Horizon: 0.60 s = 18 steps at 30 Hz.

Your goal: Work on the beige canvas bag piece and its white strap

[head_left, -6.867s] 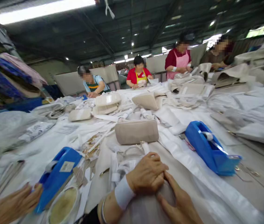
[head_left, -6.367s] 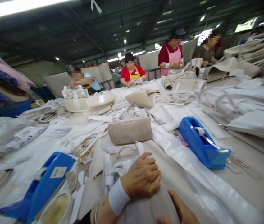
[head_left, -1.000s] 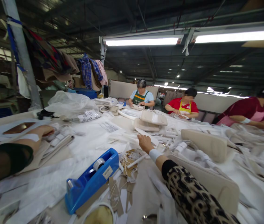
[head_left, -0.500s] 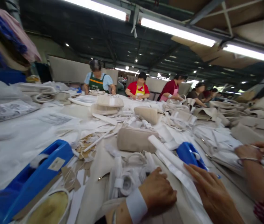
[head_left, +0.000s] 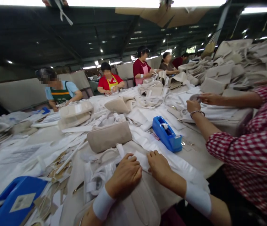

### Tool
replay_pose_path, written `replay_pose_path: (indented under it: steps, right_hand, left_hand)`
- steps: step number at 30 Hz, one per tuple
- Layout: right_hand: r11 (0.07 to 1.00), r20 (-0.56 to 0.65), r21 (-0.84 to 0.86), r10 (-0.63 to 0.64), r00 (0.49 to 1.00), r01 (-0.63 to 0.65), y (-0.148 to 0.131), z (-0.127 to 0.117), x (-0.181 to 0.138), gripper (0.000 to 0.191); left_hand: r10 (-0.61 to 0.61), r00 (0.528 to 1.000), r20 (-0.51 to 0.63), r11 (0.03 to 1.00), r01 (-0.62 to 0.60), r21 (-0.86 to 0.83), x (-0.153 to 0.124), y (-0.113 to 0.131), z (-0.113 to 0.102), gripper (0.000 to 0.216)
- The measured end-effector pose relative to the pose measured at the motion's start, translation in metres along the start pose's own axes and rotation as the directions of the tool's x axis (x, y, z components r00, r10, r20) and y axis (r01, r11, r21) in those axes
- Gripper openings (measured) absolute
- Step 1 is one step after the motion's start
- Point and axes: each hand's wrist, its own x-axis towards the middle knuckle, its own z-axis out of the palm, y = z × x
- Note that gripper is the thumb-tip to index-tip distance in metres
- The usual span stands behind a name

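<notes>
A beige bag (head_left: 138, 207) lies at the near table edge under my hands. My left hand (head_left: 124, 175) is curled and rests on its top end, next to white wrapped straps (head_left: 95, 180). My right hand (head_left: 159, 165) presses on a white paper sheet (head_left: 145, 158) at the bag's far end; whether it pinches the sheet I cannot tell. Both wrists wear white bands.
A blue tape dispenser (head_left: 166, 133) stands just beyond my right hand, a second blue tape dispenser (head_left: 15, 201) at the near left. A beige pouch (head_left: 109, 136) lies ahead. A person in a red checked sleeve (head_left: 248, 147) works at my right. Several co-workers sit along the far side.
The view has swung right. My right hand came in from the white roll by the dispenser to the sheet at the bag's end. My left hand stays on the bag.
</notes>
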Motion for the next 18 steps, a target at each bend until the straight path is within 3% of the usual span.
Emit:
replay_pose_path:
  steps: [2, 7, 10, 12, 14, 18]
  right_hand:
    - [0.998, 0.011, 0.068, 0.003, 1.000, -0.004, 0.004, 0.002, 0.006, 0.045]
    - [0.955, 0.042, 0.288, 0.065, 0.997, -0.074, 0.031, -0.019, 0.017, 0.014]
    - [0.839, 0.002, 0.533, 0.126, 0.992, -0.108, 0.040, -0.033, 0.016, 0.016]
    - [0.644, 0.013, 0.760, 0.127, 0.992, -0.092, 0.038, -0.034, 0.010, 0.043]
    - [0.474, 0.003, 0.880, 0.063, 0.998, -0.032, 0.032, -0.028, 0.004, 0.067]
    - [0.493, -0.056, 0.866, -0.064, 0.996, 0.080, 0.016, -0.007, 0.001, 0.056]
  left_hand:
    - [-0.001, 1.000, 0.025, 1.000, 0.001, -0.010, 0.000, -0.001, -0.001, 0.030]
    - [-0.011, 0.999, 0.035, 0.998, 0.013, -0.065, -0.001, -0.003, -0.012, 0.032]
    - [-0.019, 1.000, 0.022, 0.993, 0.022, -0.117, -0.002, -0.004, -0.020, 0.033]
    - [-0.018, 1.000, 0.003, 0.989, 0.019, -0.150, -0.003, -0.005, -0.022, 0.032]
    - [-0.014, 1.000, -0.020, 0.984, 0.010, -0.180, -0.003, -0.006, -0.023, 0.030]
    - [-0.022, 0.999, -0.030, 0.974, 0.014, -0.227, -0.003, -0.007, -0.025, 0.029]
